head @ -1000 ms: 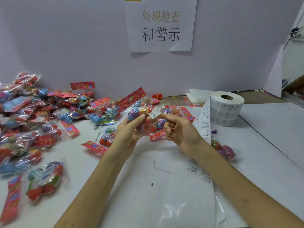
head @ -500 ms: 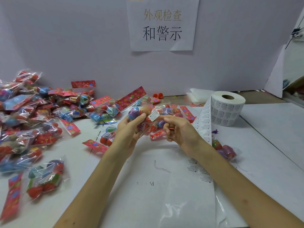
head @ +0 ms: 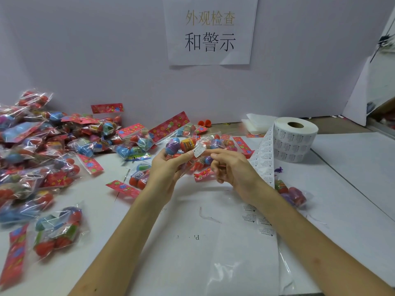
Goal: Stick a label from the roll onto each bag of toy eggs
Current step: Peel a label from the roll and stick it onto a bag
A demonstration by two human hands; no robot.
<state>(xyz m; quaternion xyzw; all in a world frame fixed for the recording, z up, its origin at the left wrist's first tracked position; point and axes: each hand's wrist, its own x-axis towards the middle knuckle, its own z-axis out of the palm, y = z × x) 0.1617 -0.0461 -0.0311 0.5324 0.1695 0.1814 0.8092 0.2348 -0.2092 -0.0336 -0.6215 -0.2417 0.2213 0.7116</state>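
My left hand (head: pixel 168 169) grips a clear bag of toy eggs (head: pixel 181 146) above the table's middle, thumb on its front. A small white label (head: pixel 199 150) sits on the bag by that thumb. My right hand (head: pixel 233 169) is beside it; its index finger points at the label's right edge and the other fingers are curled, holding nothing that I can see. The white label roll (head: pixel 296 142) stands at the right, its printed strip (head: pixel 264 161) trailing down behind my right wrist.
A big heap of bagged eggs (head: pixel 42 150) with red header cards covers the left side. One more bag (head: pixel 291 193) lies right of my right forearm. Clear plastic sheet (head: pixel 245 263) covers the near table. A paper sign (head: pixel 210 30) hangs on the back wall.
The bag and both hands stay nearly in place. My right index finger has slid slightly along the label on the bag.
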